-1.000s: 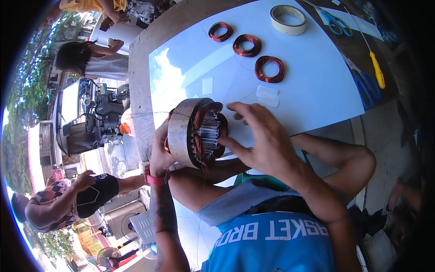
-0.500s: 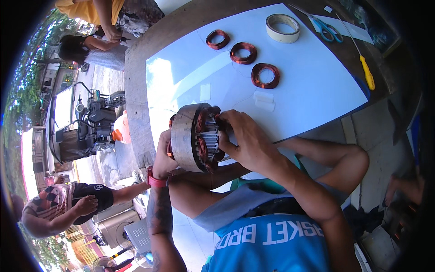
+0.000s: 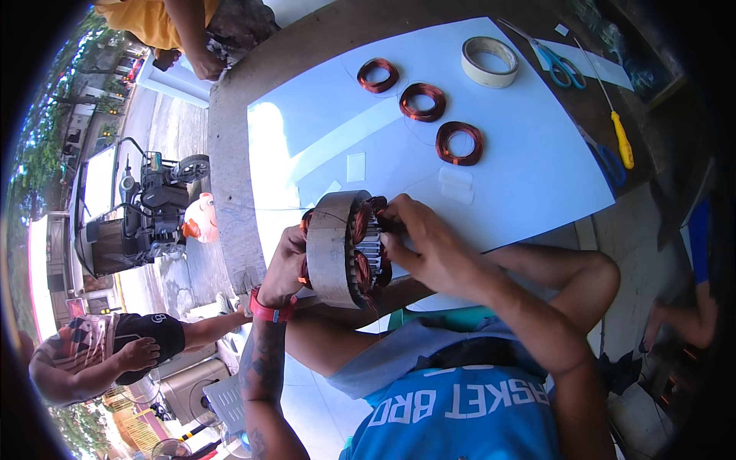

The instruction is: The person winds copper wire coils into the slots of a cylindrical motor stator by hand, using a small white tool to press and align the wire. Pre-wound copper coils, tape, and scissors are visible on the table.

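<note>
A metal motor stator (image 3: 331, 249) stands on its side at the table's near edge, with copper windings (image 3: 363, 268) set in the slots of its right-hand face. My left hand (image 3: 285, 268) grips it from the left, the fingers partly hidden behind the ring. At the right face, the thumb and fingers of my right hand (image 3: 437, 245) close on the upper part of the winding; their tips are partly hidden. Three loose copper coils, the nearest being a round bundle (image 3: 459, 161), lie beyond on a white sheet (image 3: 529, 172), joined by thin wire.
A roll of masking tape (image 3: 491, 78), blue-handled scissors (image 3: 566, 73) and a yellow-handled screwdriver (image 3: 622, 142) lie at the far right. Small clear strips (image 3: 356, 167) are on the sheet. Other people stand at the left, near a parked three-wheeler (image 3: 138, 203).
The stator and both hands sit slightly lower and further right in the picture, as the whole table view has shifted. At the upper left, one person has gone out of view.
</note>
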Available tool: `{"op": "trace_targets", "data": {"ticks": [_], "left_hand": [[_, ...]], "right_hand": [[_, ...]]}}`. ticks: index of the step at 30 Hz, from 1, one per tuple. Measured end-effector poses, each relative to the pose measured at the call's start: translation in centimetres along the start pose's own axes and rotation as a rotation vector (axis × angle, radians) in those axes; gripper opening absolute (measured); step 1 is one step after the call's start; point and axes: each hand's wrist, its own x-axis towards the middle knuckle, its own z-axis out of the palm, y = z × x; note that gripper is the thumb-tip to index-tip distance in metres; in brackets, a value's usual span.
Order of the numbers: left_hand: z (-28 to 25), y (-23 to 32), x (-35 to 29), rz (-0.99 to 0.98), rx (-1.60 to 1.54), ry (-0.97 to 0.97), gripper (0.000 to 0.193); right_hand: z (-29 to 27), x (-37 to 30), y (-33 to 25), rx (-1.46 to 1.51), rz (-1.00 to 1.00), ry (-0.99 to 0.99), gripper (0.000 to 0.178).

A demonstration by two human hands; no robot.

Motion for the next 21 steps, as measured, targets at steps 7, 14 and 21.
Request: {"op": "trace_targets", "data": {"ticks": [7, 14, 21], "left_hand": [[-3.0, 4.7, 2.7, -0.251, 0.295, -0.414, 0.030], [-1.9, 5.4, 2.9, -0.228, 0.372, -0.231, 0.034], [3.9, 3.2, 6.6, 0.075, -0.073, 0.154, 0.098]], "right_hand": [[-4.1, 2.4, 0.5, 0.151, 0.204, -0.400, 0.049], [-6.0, 3.1, -2.7, 0.032, 0.315, -0.466, 0.053], [-0.7, 5.1, -3.9, 0.572, 0.012, 0.557, 0.042]]}}
